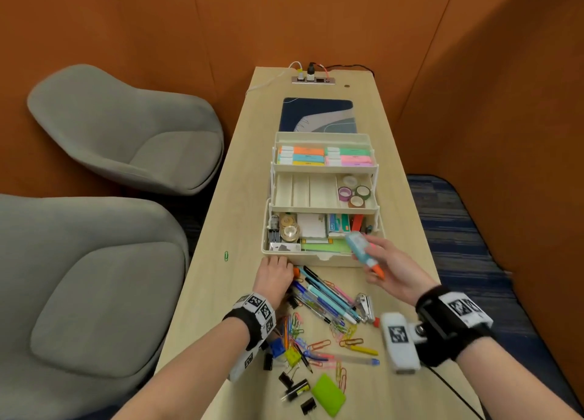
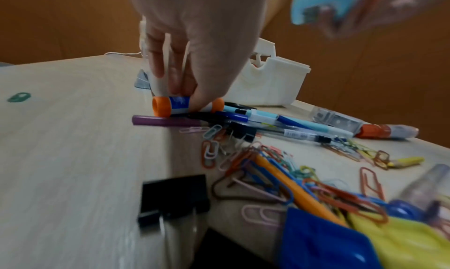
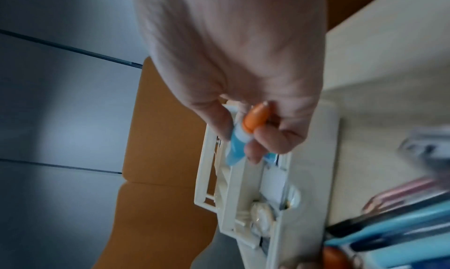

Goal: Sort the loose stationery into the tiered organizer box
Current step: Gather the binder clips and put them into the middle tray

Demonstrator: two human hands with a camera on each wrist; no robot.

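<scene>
The cream tiered organizer box (image 1: 322,260) stands open mid-table, with highlighters on top, tape rolls in the middle tier and mixed items in the bottom. My right hand (image 1: 384,266) holds a blue glue bottle with an orange cap (image 1: 363,252) over the box's front right corner; the right wrist view shows the fingers curled round the glue bottle (image 3: 239,140). My left hand (image 1: 275,272) reaches down just in front of the box, its fingers pinching a glue stick with orange ends (image 2: 170,105) that lies on the table beside the pens (image 1: 325,296).
Loose pens, paper clips (image 1: 316,344), black binder clips (image 2: 174,196), a stapler (image 1: 366,306), a green eraser (image 1: 328,394) and a battery lie near the table's front. A single green clip (image 1: 226,255) lies at left. A dark pad (image 1: 319,115) is behind the box. Grey chairs stand left.
</scene>
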